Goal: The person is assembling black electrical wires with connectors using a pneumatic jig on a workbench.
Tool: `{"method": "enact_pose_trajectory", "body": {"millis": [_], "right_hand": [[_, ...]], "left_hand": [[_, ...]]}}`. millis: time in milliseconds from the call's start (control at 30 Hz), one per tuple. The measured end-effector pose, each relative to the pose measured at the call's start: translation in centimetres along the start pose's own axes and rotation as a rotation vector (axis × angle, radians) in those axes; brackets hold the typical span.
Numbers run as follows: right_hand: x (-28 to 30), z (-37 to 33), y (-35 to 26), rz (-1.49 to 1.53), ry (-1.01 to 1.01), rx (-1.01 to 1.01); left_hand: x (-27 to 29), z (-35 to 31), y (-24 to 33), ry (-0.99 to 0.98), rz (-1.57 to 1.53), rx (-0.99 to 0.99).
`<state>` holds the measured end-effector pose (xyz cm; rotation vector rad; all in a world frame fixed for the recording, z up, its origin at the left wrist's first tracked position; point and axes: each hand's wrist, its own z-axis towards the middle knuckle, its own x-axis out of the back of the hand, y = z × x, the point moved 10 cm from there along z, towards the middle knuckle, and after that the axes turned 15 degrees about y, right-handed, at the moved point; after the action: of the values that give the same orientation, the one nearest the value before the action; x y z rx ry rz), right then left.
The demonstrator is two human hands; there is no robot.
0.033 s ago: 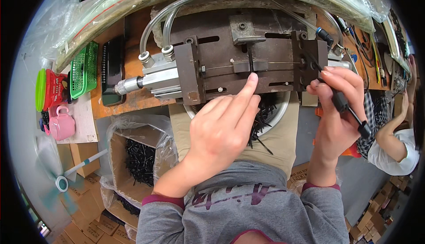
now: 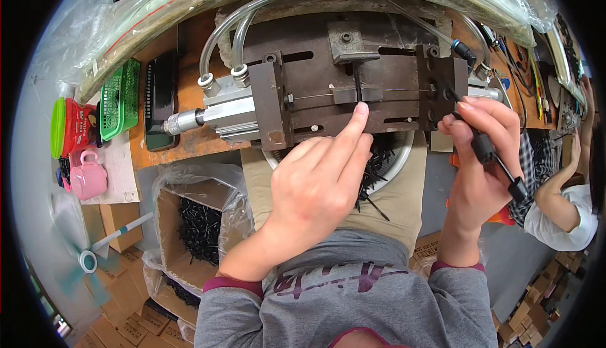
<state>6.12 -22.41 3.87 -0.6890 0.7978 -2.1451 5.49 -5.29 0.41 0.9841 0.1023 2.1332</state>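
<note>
My left hand (image 2: 314, 181) reaches over the front of a dark metal fixture (image 2: 391, 118), its fingers stretched out. The index fingertip rests at the near end of a thin black rod (image 2: 358, 83) standing between two small grey jaws (image 2: 344, 96) in the fixture's middle. Thin metal pins run out from the jaws to the side blocks. At the fixture's right end, my right hand (image 2: 483, 159) is closed round a black plastic rod-shaped part (image 2: 484, 148) with a thicker middle and a small block at its lower end. Its exact kind is unclear.
Air cylinders with clear hoses (image 2: 218, 26) flank the fixture. Below it, a white round container (image 2: 402, 162) holds black parts. A plastic-lined box (image 2: 201, 228) of black pieces stands left, near a small fan (image 2: 88, 261). Another person's arm (image 2: 560, 187) shows at right.
My hands stay practically in place, the right one shifting only very slightly with its black part. The fan's blurred blades have turned.
</note>
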Motion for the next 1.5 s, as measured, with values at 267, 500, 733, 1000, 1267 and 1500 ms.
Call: {"method": "enact_pose_trajectory", "body": {"millis": [267,500,733,1000,1267,1500], "right_hand": [[-0.6,-1.3,-2.7,-0.131,-0.071,0.297],[-2.7,-3.8,-4.5,-0.041,-0.235,0.505],[-4.0,-4.1,-4.6,-0.034,-0.319,0.495],[-1.8,-1.9,-1.6,-0.112,-0.108,0.219],[-1.8,-2.2,-0.2,0.234,-0.195,-0.045],[-0.8,-2.3,0.3,0.367,-0.131,-0.148]], "left_hand": [[-0.2,1.2,-0.7,-0.057,-0.016,0.040],[1.7,1.4,-0.3,0.034,-0.593,0.222],[2.0,0.8,-1.0,0.025,-0.640,0.411],[0.6,-0.2,-0.8,-0.030,-0.223,0.214],[-0.8,0.7,0.8,-0.132,0.118,-0.042],[-1.1,1.0,0.3,-0.169,0.137,-0.036]]}}
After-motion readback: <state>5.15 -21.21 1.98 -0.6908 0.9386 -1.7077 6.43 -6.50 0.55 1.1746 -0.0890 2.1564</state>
